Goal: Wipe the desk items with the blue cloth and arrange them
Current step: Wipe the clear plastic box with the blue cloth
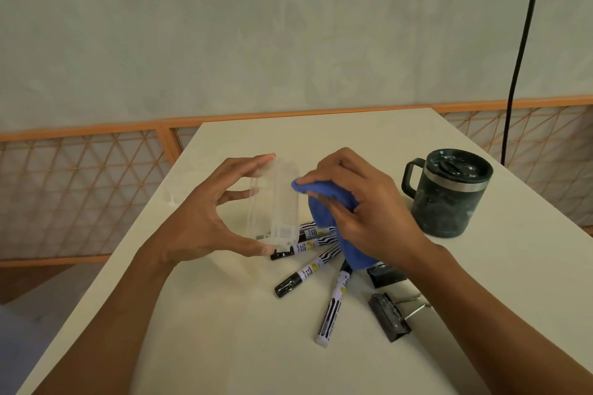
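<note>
My left hand point(205, 218) holds a clear plastic box point(276, 202) above the desk, fingertips on its far end and thumb on its near end. My right hand point(359, 205) grips the blue cloth point(330, 202) and presses it against the box's right side; the cloth's tail hangs down to the desk. Several black-and-white markers point(330, 305) lie scattered below the box. Two black binder clips point(388, 317) lie to their right, one partly behind my right wrist.
A dark lidded mug point(449, 192) with its handle to the left stands at the right on the white desk point(224, 330). A black cable point(519, 51) hangs at the back right. An orange lattice railing point(80, 189) runs behind the desk.
</note>
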